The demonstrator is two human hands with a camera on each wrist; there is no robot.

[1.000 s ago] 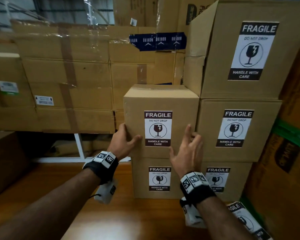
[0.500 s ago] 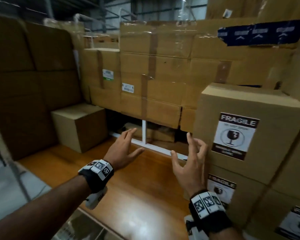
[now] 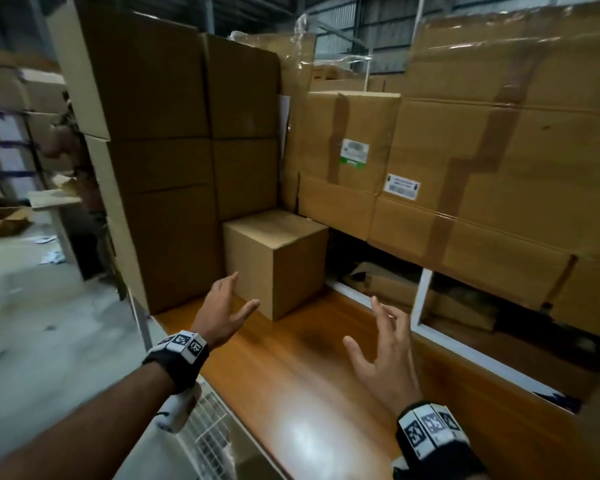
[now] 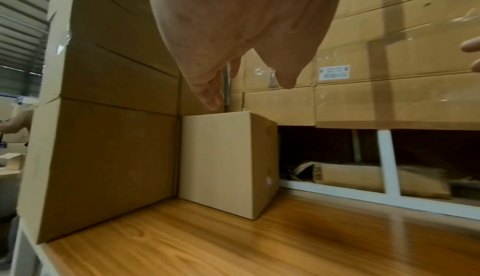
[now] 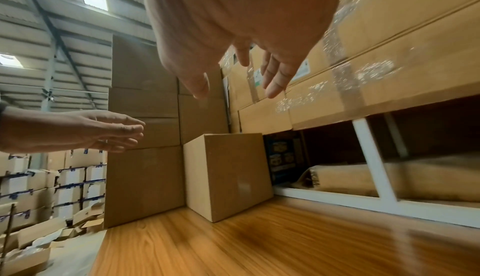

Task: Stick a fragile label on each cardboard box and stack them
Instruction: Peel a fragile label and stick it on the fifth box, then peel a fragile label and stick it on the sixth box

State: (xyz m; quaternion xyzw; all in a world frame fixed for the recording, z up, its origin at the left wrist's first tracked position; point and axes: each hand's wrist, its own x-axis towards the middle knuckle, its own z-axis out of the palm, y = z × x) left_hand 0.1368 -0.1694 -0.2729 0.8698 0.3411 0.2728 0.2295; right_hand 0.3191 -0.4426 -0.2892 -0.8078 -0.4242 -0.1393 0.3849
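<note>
Both hands raised over the wooden tabletop (image 3: 291, 375), empty. Left hand (image 3: 222, 313) spread, fingers straight and released, held just short of the small plain cardboard box (image 3: 278, 261); whether the fingertips touch its near-left face cannot be told from the head view, though the left wrist view shows them in the air above its top edge. Right hand (image 3: 385, 358) likewise released, fingers fanned and slightly bent, well apart from that box, to its near right. Small box standing upright on the far left of the tabletop, tucked against the tall stack of plain cartons (image 3: 174, 161) on the left; no label seen on the faces in view, other faces hidden. Behind, on the right, large taped cartons (image 3: 499, 161) under clear wrap, carrying small shipping labels (image 3: 401, 186) too blurred to read. Below them a white frame (image 3: 423, 299) with dark space and crumpled packaging behind, hard to make out. Right edge of the head view smeared by motion blur. Left background: warehouse floor, scattered paper, indistinct.
</note>
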